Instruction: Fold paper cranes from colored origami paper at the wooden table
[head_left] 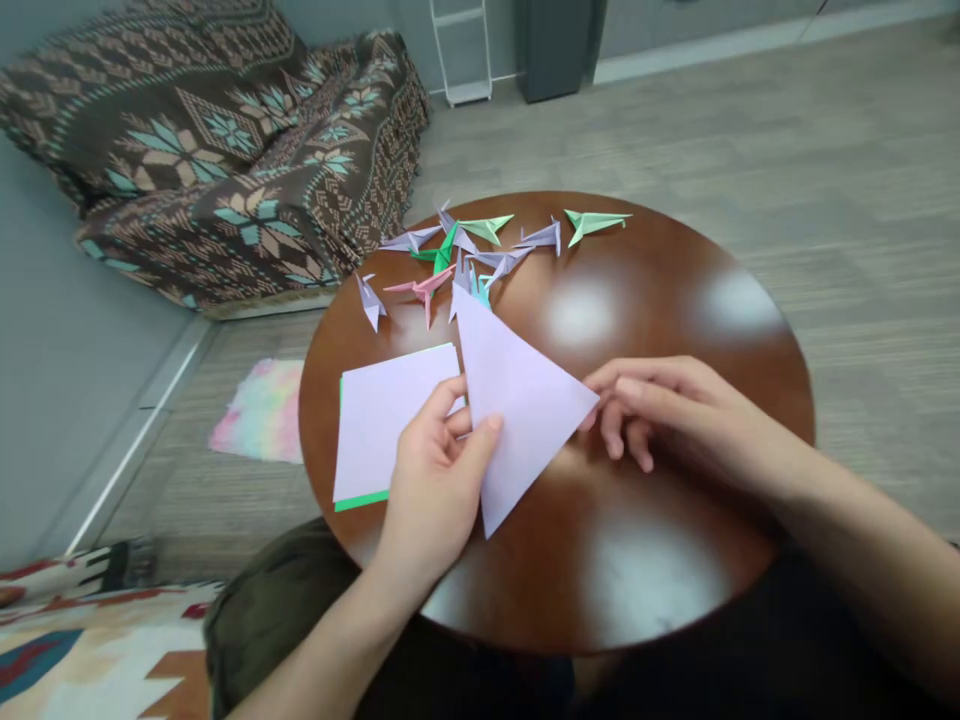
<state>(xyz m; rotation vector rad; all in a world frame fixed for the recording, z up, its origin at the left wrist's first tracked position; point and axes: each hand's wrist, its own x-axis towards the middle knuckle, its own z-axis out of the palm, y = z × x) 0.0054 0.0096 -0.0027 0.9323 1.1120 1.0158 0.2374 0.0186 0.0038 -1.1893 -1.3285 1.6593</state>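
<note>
A sheet of lilac origami paper (pixel 517 400), folded into a triangle, is held up above the round table. My left hand (pixel 442 460) grips its left edge, thumb on the front and fingers behind. At the triangle's right corner, my right hand (pixel 660 405) pinches the tip between thumb and index finger, its other fingers curled loosely below. Left of the triangle lies a stack of square paper (pixel 382 415), lilac on top with green showing at its edges; my left hand partly covers it.
Several folded paper cranes lie at the table's far side, among them a pink crane (pixel 424 290), a green crane (pixel 444 250) and a pale green crane (pixel 596 224). The glossy brown table (pixel 637 290) has a rounded edge. A sofa (pixel 247 170) with a patterned cover stands beyond, at left.
</note>
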